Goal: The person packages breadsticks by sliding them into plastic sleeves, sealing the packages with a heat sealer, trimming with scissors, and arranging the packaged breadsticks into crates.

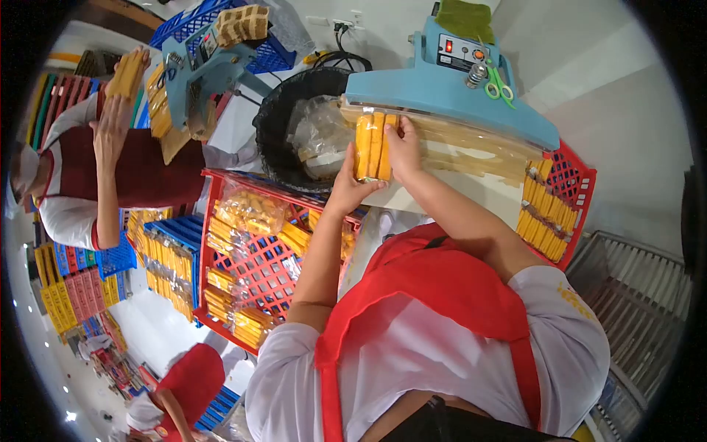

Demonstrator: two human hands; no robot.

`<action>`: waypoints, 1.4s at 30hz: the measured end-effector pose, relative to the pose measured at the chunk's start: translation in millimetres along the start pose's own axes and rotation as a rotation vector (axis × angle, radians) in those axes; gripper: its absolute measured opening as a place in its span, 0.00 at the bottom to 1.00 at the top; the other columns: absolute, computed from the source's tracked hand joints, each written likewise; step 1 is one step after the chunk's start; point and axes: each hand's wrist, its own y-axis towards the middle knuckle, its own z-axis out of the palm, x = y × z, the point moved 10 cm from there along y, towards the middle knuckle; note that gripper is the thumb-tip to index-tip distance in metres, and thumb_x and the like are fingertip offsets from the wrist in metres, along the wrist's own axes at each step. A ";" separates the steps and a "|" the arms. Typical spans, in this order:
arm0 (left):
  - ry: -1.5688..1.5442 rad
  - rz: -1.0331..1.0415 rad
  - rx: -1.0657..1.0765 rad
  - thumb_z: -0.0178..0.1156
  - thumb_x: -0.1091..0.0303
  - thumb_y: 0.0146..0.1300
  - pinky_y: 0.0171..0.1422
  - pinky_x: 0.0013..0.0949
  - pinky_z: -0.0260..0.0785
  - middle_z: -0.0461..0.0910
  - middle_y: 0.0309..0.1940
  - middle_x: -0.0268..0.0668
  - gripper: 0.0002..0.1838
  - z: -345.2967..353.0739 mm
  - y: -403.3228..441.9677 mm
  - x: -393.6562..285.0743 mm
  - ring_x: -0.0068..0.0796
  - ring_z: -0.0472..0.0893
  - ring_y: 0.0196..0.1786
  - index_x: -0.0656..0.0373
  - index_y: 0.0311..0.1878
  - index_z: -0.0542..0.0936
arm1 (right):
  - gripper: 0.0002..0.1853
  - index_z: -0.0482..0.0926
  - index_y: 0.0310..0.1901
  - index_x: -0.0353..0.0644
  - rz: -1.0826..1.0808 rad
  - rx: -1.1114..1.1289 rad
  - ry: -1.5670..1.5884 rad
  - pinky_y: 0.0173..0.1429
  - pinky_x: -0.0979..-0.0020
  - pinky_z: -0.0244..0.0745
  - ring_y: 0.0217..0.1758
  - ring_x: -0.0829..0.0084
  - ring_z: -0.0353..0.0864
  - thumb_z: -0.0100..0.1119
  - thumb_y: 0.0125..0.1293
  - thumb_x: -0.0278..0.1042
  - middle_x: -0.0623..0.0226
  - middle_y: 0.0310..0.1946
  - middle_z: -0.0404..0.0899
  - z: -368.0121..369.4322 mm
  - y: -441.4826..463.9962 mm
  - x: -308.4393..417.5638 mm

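Observation:
My left hand (352, 184) and my right hand (403, 151) hold a clear plastic pack of yellow-orange sticks (374, 146) between them, upright, one hand on each side. The top of the pack lies at the front edge of a blue sealing machine (449, 88), over its worn tan board (464, 151). Green-handled scissors (499, 90) and a green cloth (465, 20) rest on the machine.
A black-lined bin (276, 132) with plastic in it stands left of the board. Red crates (254, 269) (578, 177) of yellow packs stand at left and right. A co-worker (110, 162) handles packs at a second sealer (195, 81); another person (191, 383) is lower left.

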 end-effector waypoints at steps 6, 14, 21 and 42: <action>0.063 0.060 0.040 0.72 0.66 0.35 0.63 0.30 0.51 0.55 0.61 0.50 0.58 -3.5 3.7 6.8 0.34 0.58 0.63 0.70 0.64 0.41 | 0.22 0.60 0.53 0.32 0.006 0.196 0.047 0.54 0.70 0.62 0.50 0.70 0.67 0.52 0.60 0.33 0.60 0.47 0.68 5.1 -13.0 1.2; 0.102 0.075 -0.143 0.71 0.61 0.37 0.67 0.33 0.39 0.45 0.65 0.48 0.59 -22.7 -41.6 19.9 0.35 0.44 0.68 0.63 0.65 0.39 | 0.21 0.60 0.53 0.30 0.042 0.306 0.070 0.55 0.72 0.61 0.51 0.72 0.66 0.49 0.62 0.32 0.60 0.49 0.67 9.5 -7.7 2.1; 0.201 -0.425 -0.587 0.59 0.62 0.51 0.53 0.35 0.62 0.68 0.50 0.50 0.19 -76.7 -180.1 183.5 0.44 0.67 0.53 0.61 0.45 0.74 | 0.26 0.59 0.57 0.34 0.070 0.170 -0.132 0.52 0.75 0.61 0.47 0.75 0.67 0.49 0.62 0.42 0.63 0.47 0.67 -42.6 -18.4 6.7; 0.275 -0.455 -0.250 0.54 0.68 0.46 0.25 0.22 0.67 0.78 0.21 0.34 0.13 -147.4 -175.3 3.1 0.21 0.75 0.23 0.65 0.33 0.79 | 0.12 0.74 0.42 0.34 0.098 1.104 -0.426 0.45 0.78 0.68 0.38 0.81 0.73 0.53 0.59 0.31 0.69 0.35 0.76 -9.6 -130.5 44.5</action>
